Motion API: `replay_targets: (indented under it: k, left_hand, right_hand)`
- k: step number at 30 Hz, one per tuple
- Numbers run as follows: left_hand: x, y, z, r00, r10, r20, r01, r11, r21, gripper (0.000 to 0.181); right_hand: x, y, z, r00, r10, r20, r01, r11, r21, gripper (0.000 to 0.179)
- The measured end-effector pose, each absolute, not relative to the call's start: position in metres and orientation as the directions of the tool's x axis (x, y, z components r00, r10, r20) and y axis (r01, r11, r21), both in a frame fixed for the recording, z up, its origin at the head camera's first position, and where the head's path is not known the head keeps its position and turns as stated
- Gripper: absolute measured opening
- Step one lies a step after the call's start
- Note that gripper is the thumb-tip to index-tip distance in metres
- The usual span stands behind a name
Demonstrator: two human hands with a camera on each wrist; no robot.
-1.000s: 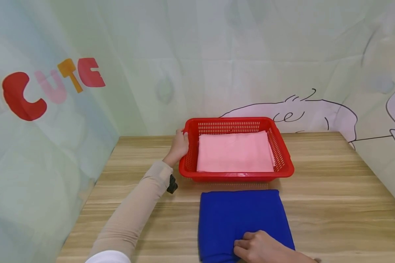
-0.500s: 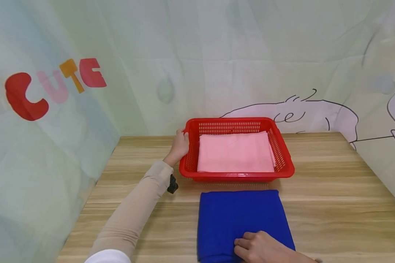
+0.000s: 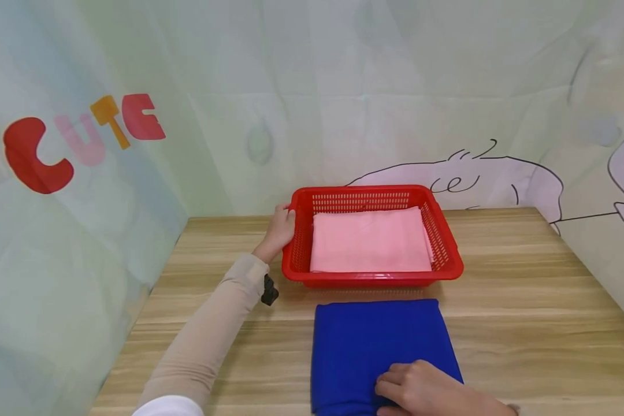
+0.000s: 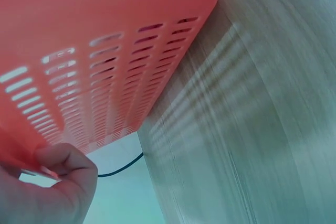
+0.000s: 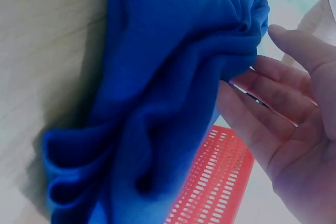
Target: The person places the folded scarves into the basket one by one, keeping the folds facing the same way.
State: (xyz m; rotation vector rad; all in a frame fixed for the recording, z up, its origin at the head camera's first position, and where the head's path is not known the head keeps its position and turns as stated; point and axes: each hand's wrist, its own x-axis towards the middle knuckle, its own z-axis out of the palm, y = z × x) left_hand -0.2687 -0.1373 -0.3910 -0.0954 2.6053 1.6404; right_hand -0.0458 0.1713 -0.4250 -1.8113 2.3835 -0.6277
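A red plastic basket (image 3: 385, 280) with slotted walls stands on the table, and a folded pink cloth (image 3: 371, 240) lies inside it. My left hand (image 3: 281, 228) grips the basket's left rim; in the left wrist view its thumb (image 4: 65, 161) bends over that rim. Nearer to me lies a folded blue cloth (image 3: 379, 341) with layered, rumpled edges, seen close up in the right wrist view. The fingers of my right hand (image 3: 421, 390) touch the blue cloth's near part. They look extended in the right wrist view, with the thumb (image 5: 291, 40) held apart from them.
The wood-grain table (image 3: 530, 323) extends to both sides of the basket. Behind it hangs a printed curtain (image 3: 229, 115) with cartoon drawings and large letters. A dark cable (image 4: 123, 167) shows beyond the table's edge in the left wrist view.
My right hand has shifted slightly to the right over the blue cloth, and more of it shows below the fingers. The left hand, basket and pink cloth stay as they were.
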Motion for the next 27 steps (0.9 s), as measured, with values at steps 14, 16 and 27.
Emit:
replay_targets:
  k: [14, 16, 27]
  left_hand:
    - [-0.269, -0.157, -0.396, -0.999, -0.020, -0.040, -0.044, 0.438, 0.898, 0.049]
    - [-0.267, -0.159, -0.396, -0.997, -0.027, -0.074, -0.079, 0.400, 0.913, 0.048]
    - [-0.251, -0.173, -0.396, -0.973, -0.066, -0.219, -0.229, 0.255, 0.939, 0.043]
  right_hand:
    - [-0.049, 0.188, -0.426, -0.379, -0.848, 0.370, -0.896, 0.238, -0.374, 0.007]
    - [-0.051, 0.192, -0.427, -0.385, -0.823, 0.418, -0.902, 0.240, -0.358, 0.007]
    - [-0.063, 0.217, -0.429, -0.493, -0.644, 0.585, -0.865, 0.432, -0.254, 0.037]
